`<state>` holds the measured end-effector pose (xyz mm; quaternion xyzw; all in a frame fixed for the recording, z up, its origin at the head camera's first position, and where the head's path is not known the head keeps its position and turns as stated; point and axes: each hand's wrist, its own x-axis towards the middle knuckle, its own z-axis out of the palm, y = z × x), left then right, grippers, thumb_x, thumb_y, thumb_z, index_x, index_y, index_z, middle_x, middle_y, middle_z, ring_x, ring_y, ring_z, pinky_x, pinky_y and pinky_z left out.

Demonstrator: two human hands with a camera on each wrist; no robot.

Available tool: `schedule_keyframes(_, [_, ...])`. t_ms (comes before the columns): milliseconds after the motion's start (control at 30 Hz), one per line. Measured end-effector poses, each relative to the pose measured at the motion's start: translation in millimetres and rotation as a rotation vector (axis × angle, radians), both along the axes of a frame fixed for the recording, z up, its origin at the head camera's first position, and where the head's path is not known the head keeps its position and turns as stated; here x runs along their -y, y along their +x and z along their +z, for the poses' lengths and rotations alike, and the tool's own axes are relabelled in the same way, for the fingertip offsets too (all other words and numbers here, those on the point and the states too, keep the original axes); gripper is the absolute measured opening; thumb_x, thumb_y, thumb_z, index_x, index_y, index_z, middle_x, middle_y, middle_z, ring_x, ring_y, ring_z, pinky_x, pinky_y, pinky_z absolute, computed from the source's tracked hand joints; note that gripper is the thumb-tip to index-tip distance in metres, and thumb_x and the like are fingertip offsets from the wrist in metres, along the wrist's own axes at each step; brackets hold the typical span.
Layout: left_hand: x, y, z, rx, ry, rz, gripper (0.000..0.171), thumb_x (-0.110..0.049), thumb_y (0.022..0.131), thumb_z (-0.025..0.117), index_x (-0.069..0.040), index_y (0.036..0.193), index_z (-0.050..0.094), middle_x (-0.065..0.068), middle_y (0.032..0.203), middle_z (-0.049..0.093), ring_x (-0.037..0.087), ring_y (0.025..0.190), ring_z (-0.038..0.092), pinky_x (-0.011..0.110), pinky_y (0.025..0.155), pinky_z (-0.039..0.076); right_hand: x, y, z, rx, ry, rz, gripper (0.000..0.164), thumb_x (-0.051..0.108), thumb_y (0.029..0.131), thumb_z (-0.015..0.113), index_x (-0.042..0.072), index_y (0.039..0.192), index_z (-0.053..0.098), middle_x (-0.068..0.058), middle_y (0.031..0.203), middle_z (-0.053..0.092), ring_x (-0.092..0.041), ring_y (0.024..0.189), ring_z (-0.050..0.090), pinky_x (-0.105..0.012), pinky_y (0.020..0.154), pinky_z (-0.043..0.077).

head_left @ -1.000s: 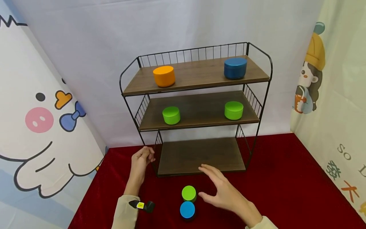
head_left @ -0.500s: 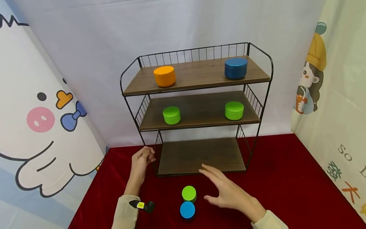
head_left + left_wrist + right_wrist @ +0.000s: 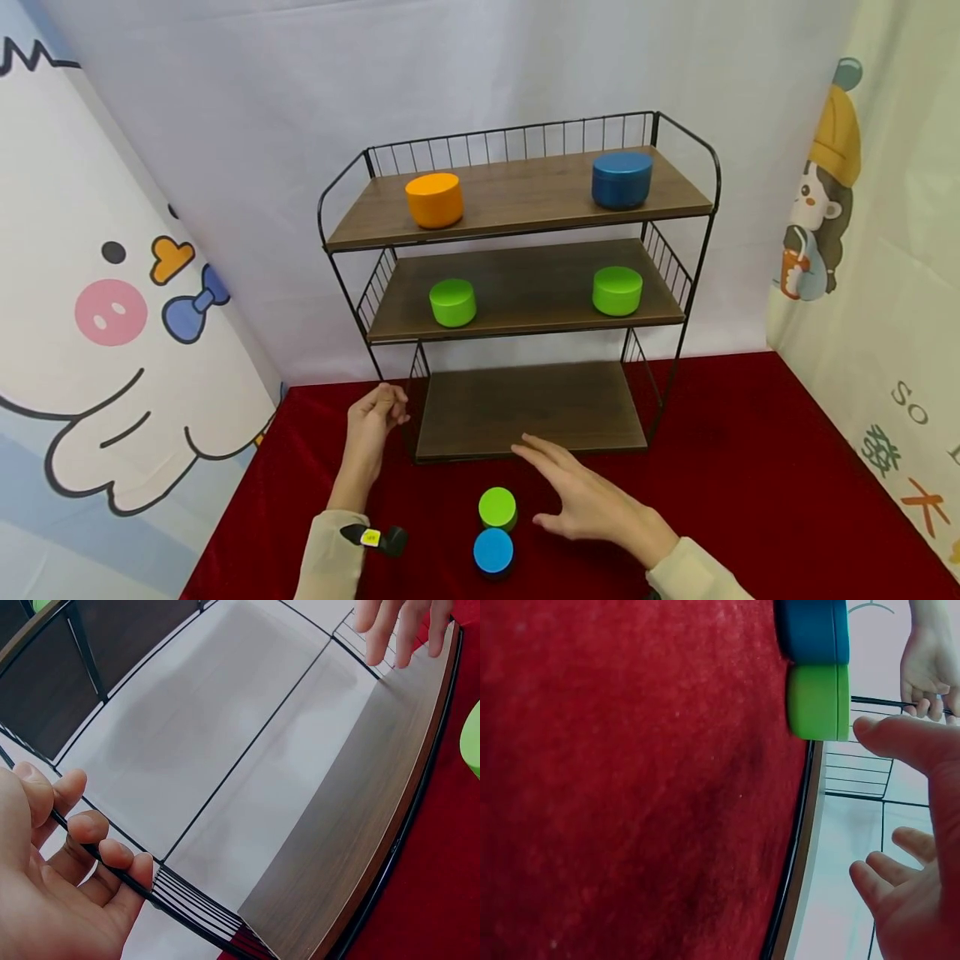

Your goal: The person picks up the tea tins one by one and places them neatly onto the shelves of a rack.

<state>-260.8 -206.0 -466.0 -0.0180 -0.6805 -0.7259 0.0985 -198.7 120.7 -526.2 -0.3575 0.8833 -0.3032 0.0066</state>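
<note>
My left hand (image 3: pixel 371 421) grips the black metal post at the left front of a three-tier shelf rack (image 3: pixel 525 325); the left wrist view shows the fingers (image 3: pixel 90 825) curled around the rod. To the right of two small round tins on the cloth, my right hand (image 3: pixel 581 496) hovers with fingers spread and thumb apart, holding nothing. The green tin (image 3: pixel 497 508) is nearest to that thumb, without visible contact. Directly in front of it stands the blue tin (image 3: pixel 492 552), touching it in the right wrist view.
An orange tin (image 3: pixel 435 202) and a larger blue tin (image 3: pixel 622 181) stand on the top shelf. The middle shelf bears two green tins, one left (image 3: pixel 453 303) and one right (image 3: pixel 617 292). Red cloth (image 3: pixel 735 467) covers the table; printed curtains (image 3: pixel 870 333) hang at the sides.
My right hand has shifted slightly, first away to the right and then a little back left, still holding nothing. The left hand keeps its grip, and the tins stay put.
</note>
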Motion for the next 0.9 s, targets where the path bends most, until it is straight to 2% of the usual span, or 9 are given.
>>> schedule_keyframes(133, [-1,-0.3,0.7,-0.004,-0.001,0.001,0.031,-0.014,0.111,0.046,0.006,0.091,0.057,0.006,0.073,0.046,0.015,0.068,0.05,0.03,0.075,0.054,5,-2.9,-3.1,0.0,0.0,0.013,0.093,0.023,0.088,0.084,0.02,0.162,0.028,-0.015,0.166,0.03,-0.035,0.147,0.042,-0.049,0.106,0.052])
schedule_keyframes(400, [-1,-0.6,1.5,0.0,0.013,0.008,0.029,-0.011,0.11,0.046,0.005,0.09,0.057,0.006,0.073,0.046,0.015,0.068,0.049,0.029,0.075,0.053,13,-7.9,-9.7,0.057,0.014,0.026,0.094,0.019,0.089,0.082,0.02,0.163,0.024,-0.015,0.164,0.032,-0.036,0.145,0.043,-0.049,0.106,0.051])
schedule_keyframes(733, [-1,-0.5,0.7,0.006,0.013,0.006,0.028,-0.01,0.11,0.045,0.005,0.089,0.058,0.006,0.074,0.046,0.015,0.068,0.049,0.029,0.074,0.053,24,-10.1,-14.2,0.09,0.008,0.054,0.09,0.011,0.089,0.081,0.018,0.162,0.029,-0.012,0.16,0.038,-0.031,0.143,0.046,-0.045,0.105,0.052])
schedule_keyframes(900, [-1,-0.4,0.5,0.007,0.023,0.006,0.03,-0.013,0.111,0.046,0.004,0.089,0.058,0.006,0.073,0.046,0.015,0.068,0.049,0.028,0.073,0.052,31,-10.4,-15.7,0.124,0.001,0.072,0.085,0.007,0.09,0.078,0.015,0.16,0.031,-0.009,0.16,0.038,-0.029,0.144,0.045,-0.045,0.109,0.05])
